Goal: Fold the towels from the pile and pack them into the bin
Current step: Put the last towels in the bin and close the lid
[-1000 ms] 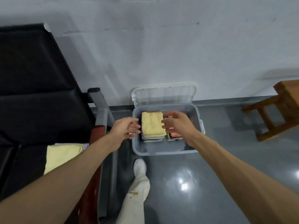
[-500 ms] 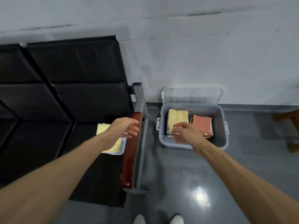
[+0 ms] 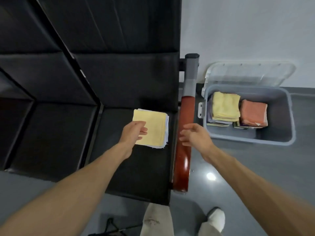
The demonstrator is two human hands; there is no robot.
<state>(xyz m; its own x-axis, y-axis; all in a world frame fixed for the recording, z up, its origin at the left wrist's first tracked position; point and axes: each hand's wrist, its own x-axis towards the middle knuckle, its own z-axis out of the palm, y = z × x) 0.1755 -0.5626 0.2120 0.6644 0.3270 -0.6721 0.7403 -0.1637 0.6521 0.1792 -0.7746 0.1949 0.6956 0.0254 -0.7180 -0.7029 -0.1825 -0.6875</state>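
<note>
Bin [image 3: 290,116] is sitting on the floor by the bench. Two folded stacks are lying inside it, a yellow-topped stack [image 3: 225,107] and an orange-topped stack [image 3: 254,114], leaving room at the right. Pile [image 3: 153,128] is waiting on the black seat [image 3: 136,167]. Left hand [image 3: 134,132] is resting on its near corner; thumb hidden, so can't tell if it's pinching. Right hand [image 3: 194,136] is hovering slack and empty over the armrest [image 3: 182,167]. Pile's layer count is unclear.

One head-worn view looks steeply down (wide-angle, close) over the bench seat [image 3: 136,167] and floor [image 3: 247,160].
</note>
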